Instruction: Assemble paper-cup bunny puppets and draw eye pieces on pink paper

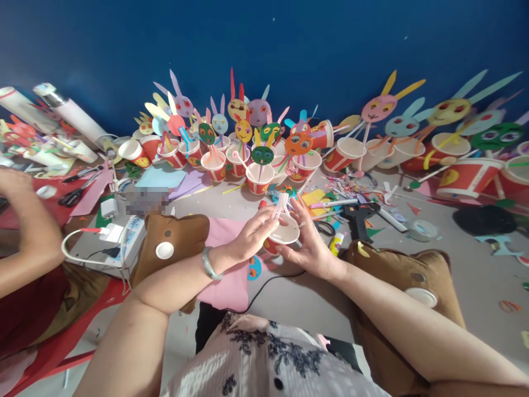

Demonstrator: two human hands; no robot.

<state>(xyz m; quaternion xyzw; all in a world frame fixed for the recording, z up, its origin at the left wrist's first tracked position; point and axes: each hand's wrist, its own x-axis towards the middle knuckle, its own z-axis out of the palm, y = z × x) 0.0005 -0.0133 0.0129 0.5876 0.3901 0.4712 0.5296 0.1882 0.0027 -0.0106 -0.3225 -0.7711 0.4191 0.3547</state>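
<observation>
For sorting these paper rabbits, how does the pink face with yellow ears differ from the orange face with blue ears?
The pink face has long, pointed ears; the orange face has short, blunt ones. The pink face has small eyes, the orange face large ones. Both have two ears.

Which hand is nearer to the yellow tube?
Right. The right hand is just left of the yellow tube; the left hand is farther off, across the red cup.

The pillow (pixel 413 275) looks like soft brown cloth, the pink sheet (pixel 226 242) like matt paper, the bangle (pixel 211 263) smooth and glossy, the table (pixel 320 309) smooth.
</observation>
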